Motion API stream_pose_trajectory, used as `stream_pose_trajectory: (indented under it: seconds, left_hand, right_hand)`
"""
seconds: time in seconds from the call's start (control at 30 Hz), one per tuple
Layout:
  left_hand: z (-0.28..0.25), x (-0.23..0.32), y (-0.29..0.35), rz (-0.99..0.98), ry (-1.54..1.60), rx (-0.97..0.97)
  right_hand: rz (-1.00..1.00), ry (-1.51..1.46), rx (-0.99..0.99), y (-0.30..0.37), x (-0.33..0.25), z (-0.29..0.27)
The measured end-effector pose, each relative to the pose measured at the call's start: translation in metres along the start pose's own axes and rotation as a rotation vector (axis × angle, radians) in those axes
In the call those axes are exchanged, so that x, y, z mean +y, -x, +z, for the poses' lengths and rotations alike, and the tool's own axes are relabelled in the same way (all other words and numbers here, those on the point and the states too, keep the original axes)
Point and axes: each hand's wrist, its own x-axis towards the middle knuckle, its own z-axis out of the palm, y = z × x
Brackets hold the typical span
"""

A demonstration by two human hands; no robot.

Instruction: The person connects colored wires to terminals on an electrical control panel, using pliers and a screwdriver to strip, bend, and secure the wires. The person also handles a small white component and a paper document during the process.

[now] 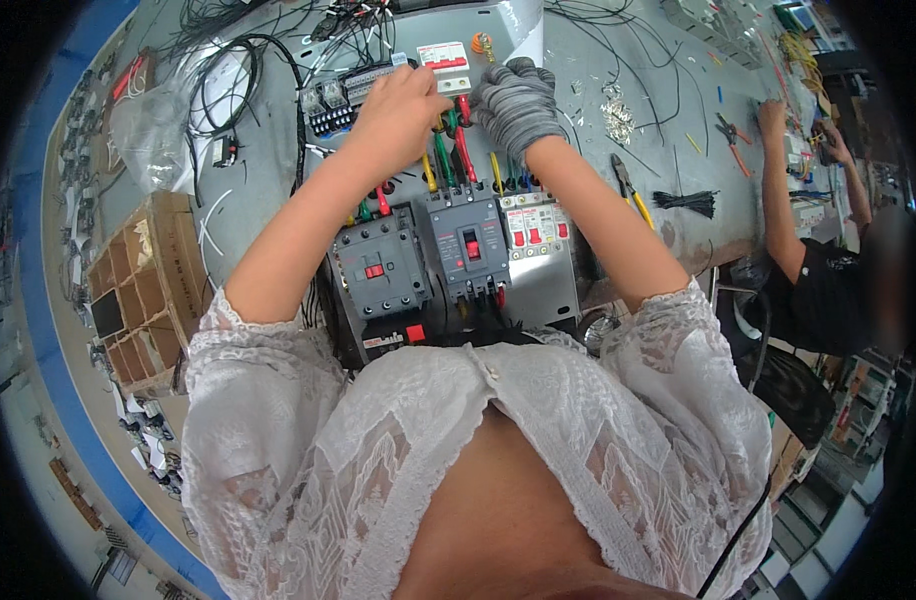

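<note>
1. The thick wires in hand's reach, upper centre of the frame, have smooth plastic skins: a red wire [465, 150], a green wire [443, 158] and a yellow wire [429, 172]. They run between a boxy white breaker [444, 60] with a red band and a dark grey, hard-cased breaker [469, 243] with a red toggle at mid-frame.
2. Left of that breaker sits a squarish dark grey contactor [380, 262] with a small red centre piece; to its right, a row of slim white breakers [536, 230] with red levers, above a flat, dull metal plate [546, 290].
3. The left hand [403, 105], bare, reaches up from the lower left, back upward, fingers bent, thumb side at the white breaker's lower edge. Its fingertips are partly hidden, so I cannot tell whether it grips a wire.
4. The right hand [519, 106] wears a ribbed grey knit glove. It angles in from the lower right, fingers curled towards the red wire; its grip cannot be told either.
5. Around them on the grey surface [278, 85]: a crinkled clear bag [158, 135] and looped black cable [226, 90], upper left; a compartmented cardboard box [143, 290], left; yellow-handled cutters [633, 190], upper right.
</note>
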Motion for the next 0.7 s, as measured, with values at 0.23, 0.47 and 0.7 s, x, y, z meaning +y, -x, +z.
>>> stream_pose_trajectory:
  seconds: [0.23, 0.47, 0.7]
  left_hand:
    - [0.000, 0.016, 0.005, -0.061, -0.118, -0.037]
    - [-0.010, 0.026, -0.009, 0.016, -0.270, -0.204]
    - [-0.021, -0.002, -0.035, 0.298, -0.343, -0.428]
  right_hand:
    - [0.036, -0.194, 0.105, 0.004, 0.009, 0.019]
    - [-0.055, -0.190, 0.099, 0.003, 0.016, 0.025]
    - [-0.127, -0.102, 0.246, 0.003, 0.016, 0.040]
